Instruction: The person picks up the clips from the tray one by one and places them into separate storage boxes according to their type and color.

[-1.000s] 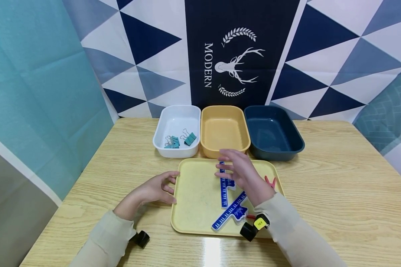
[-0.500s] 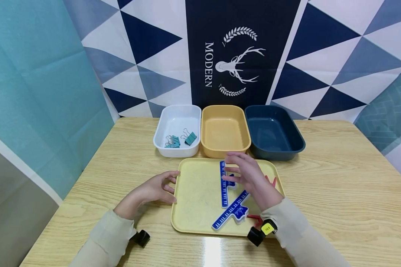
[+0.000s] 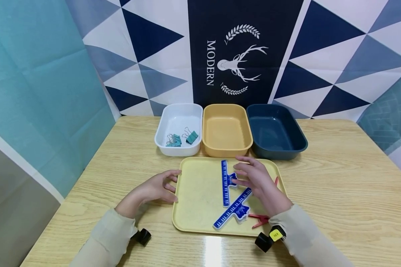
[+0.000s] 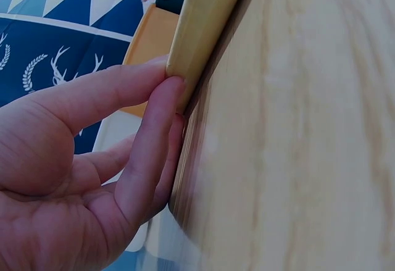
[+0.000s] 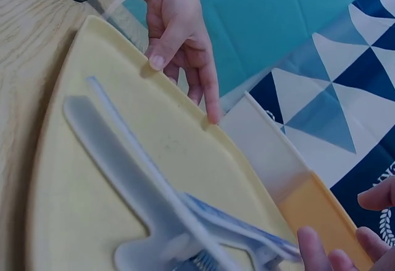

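In the head view, my left hand [image 3: 157, 188] is at the left rim of a yellow tray [image 3: 195, 193]. Its thumb and fingertips touch that rim from outside, as the left wrist view also shows. Over the right part of the tray hovers my right hand [image 3: 255, 180], fingers spread and slightly bent, holding nothing. Below and beside it lie two blue-and-white clips printed with piano keys, one upright clip [image 3: 225, 185] and one slanted clip [image 3: 232, 209]. A red clip [image 3: 260, 220] lies near the tray's lower right. Another red clip [image 3: 276, 181] is mostly hidden behind the right hand.
Behind the tray stand a white bin [image 3: 163, 142] with several teal binder clips [image 3: 192, 137], a yellow-orange bin [image 3: 227, 128] and a dark blue bin [image 3: 270, 129], side by side. A patterned cloth [image 3: 167, 52] hangs behind the wooden table [image 3: 337, 178].
My right hand has drifted right and slightly toward me, uncovering more of the upright blue clip and the lower red clip. The left hand has stayed at the rim.
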### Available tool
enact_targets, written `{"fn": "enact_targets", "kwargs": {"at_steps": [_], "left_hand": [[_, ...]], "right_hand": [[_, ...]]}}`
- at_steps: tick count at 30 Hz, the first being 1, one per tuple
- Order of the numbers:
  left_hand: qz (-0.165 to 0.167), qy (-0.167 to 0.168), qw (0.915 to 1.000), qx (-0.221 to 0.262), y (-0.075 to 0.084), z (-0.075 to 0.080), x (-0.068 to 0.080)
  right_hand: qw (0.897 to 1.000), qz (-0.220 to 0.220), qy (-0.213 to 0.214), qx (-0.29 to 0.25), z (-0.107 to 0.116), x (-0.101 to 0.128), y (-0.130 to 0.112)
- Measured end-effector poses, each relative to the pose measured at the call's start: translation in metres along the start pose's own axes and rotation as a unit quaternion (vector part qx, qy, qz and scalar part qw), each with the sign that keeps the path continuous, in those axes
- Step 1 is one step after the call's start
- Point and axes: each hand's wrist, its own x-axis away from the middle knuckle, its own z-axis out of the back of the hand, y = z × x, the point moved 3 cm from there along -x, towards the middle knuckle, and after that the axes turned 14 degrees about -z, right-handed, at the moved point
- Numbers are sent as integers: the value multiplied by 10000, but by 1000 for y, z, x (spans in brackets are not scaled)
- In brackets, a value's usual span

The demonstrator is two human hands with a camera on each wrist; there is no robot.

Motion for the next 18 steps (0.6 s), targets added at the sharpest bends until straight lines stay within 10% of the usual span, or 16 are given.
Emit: {"fn": "enact_targets", "kwargs": {"at_steps": [9, 18], "left_hand": [[5, 36, 10000, -31, 0, -1, -2], [61, 34, 10000, 36, 2, -2, 0]], "right_hand": [[9964, 111, -64, 838, 6, -5, 8], [9675, 647, 176, 2438, 7, -9, 13]]}}
